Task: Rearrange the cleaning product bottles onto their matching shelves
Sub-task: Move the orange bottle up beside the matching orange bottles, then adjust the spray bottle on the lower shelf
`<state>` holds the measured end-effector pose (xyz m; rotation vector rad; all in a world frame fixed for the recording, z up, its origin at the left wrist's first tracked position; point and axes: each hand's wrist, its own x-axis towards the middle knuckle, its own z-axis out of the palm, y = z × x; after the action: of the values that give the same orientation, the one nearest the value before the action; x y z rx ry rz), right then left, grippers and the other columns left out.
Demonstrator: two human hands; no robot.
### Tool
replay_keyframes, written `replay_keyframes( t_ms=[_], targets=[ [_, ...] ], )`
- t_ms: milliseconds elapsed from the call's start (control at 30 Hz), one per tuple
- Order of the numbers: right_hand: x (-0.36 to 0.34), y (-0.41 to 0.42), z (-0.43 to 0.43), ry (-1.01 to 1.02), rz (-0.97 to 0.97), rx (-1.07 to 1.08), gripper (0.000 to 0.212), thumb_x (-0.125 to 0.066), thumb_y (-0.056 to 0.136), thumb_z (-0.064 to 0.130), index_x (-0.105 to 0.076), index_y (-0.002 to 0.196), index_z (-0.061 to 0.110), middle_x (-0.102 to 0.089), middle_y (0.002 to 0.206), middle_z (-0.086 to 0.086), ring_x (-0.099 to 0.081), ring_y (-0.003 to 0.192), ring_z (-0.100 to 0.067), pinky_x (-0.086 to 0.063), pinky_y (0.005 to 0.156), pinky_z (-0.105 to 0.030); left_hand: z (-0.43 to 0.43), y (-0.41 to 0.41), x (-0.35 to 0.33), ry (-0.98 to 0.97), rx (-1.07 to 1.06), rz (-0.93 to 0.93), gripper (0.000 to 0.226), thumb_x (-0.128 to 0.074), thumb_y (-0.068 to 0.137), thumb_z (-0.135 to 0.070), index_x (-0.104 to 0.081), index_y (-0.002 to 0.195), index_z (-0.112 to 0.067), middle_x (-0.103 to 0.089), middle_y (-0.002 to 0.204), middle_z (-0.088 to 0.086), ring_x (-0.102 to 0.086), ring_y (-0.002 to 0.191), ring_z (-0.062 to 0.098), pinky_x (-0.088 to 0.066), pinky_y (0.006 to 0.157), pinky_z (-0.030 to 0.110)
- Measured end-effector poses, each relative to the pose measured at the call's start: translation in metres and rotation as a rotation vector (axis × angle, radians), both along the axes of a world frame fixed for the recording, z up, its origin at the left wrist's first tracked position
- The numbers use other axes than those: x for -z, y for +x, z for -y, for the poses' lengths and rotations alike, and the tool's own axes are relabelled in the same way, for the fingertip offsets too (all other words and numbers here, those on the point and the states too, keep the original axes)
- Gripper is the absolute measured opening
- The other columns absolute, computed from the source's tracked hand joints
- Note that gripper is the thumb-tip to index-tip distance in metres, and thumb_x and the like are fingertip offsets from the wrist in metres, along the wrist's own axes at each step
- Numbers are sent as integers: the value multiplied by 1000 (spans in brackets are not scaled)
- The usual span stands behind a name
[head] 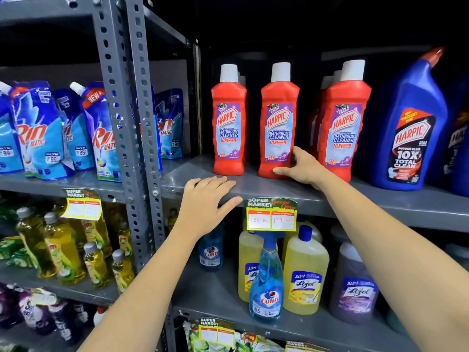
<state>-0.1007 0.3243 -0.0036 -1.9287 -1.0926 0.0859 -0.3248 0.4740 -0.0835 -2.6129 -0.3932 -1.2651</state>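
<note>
Red Harpic bathroom cleaner bottles with white caps stand on the grey upper shelf: one at the left, one in the middle, a row at the right. My right hand wraps the lower right side of the middle red bottle, which stands upright on the shelf. My left hand rests flat on the shelf's front edge, fingers spread, holding nothing. A blue Harpic toilet cleaner bottle stands further right. On the lower shelf stands a blue Colin spray bottle in front of yellow Lizol bottles.
A price tag hangs from the shelf edge. A purple Lizol bottle and a small Colin bottle share the lower shelf. Behind the grey perforated upright, the left rack holds blue Rin pouches and yellow dish-liquid bottles.
</note>
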Motion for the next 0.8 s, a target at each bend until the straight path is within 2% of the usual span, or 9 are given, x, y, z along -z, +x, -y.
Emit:
replay_keyframes(
  t_ms=[67,133,233,300,400,467,533,667,800],
  targets=[
    [-2,-7,6,83,183,115,76,-81,77,28,-41,139,11,-57,138,-8,-56,124,-26,-45,106,-42,1,-1,0,0,7,2,54,-36,94,-61,-65,121,-23,-65,125,0,-56,119,19,-31,97,40],
    [-5,-26,19,387,276,179,61,-74,83,26,-47,135,9,-59,132,-9,-59,116,-24,-51,97,-43,3,-1,0,-30,33,15,54,-37,95,-59,-62,125,-21,-62,131,1,-51,124,18,-27,103,42],
    [8,-70,52,926,383,240,24,-60,90,10,-60,112,1,-66,104,-10,-62,93,-8,-51,79,-20,9,-8,12,-51,50,74,52,-41,98,-47,-49,139,-17,-39,151,6,-29,142,21,-15,115,51],
    [38,-100,74,1041,445,229,12,-58,91,1,-61,102,-2,-63,92,-8,-60,83,-4,-46,75,-14,15,-19,34,-32,30,136,52,-47,98,-37,-42,144,-12,-27,157,10,-19,146,24,-14,116,53],
    [110,-113,89,910,358,173,8,-59,90,8,-62,97,10,-61,86,2,-58,76,-3,-47,69,-17,16,-41,90,-51,-33,128,52,-50,97,-30,-42,144,-9,-27,156,14,-18,146,27,-21,114,53],
    [154,-112,88,727,260,162,9,-57,87,20,-61,95,19,-60,87,17,-58,72,0,-50,66,-23,11,-50,136,-168,-58,-27,51,-45,98,-32,-42,143,-10,-26,157,10,-19,146,25,-26,112,51],
    [192,-107,85,471,204,157,15,-60,84,27,-60,98,25,-60,89,22,-60,72,-4,-52,65,-29,7,-56,185,-299,-63,-232,52,-35,100,-39,-41,144,-13,-25,157,5,-21,145,23,-30,110,50],
    [240,-91,76,149,71,199,39,-72,82,30,-57,117,22,-58,98,11,-63,80,-10,-55,69,-39,-6,-62,255,-440,-117,-520,65,-15,99,-56,-35,148,-19,-21,157,-2,-20,145,18,-28,113,48],
    [266,-81,68,53,-96,181,54,-78,78,35,-54,124,21,-60,113,7,-61,96,-10,-55,75,-37,-21,-66,292,-502,-239,-641,78,-4,97,-62,-48,141,-14,-48,145,4,-43,134,22,-32,109,42]
  ],
)
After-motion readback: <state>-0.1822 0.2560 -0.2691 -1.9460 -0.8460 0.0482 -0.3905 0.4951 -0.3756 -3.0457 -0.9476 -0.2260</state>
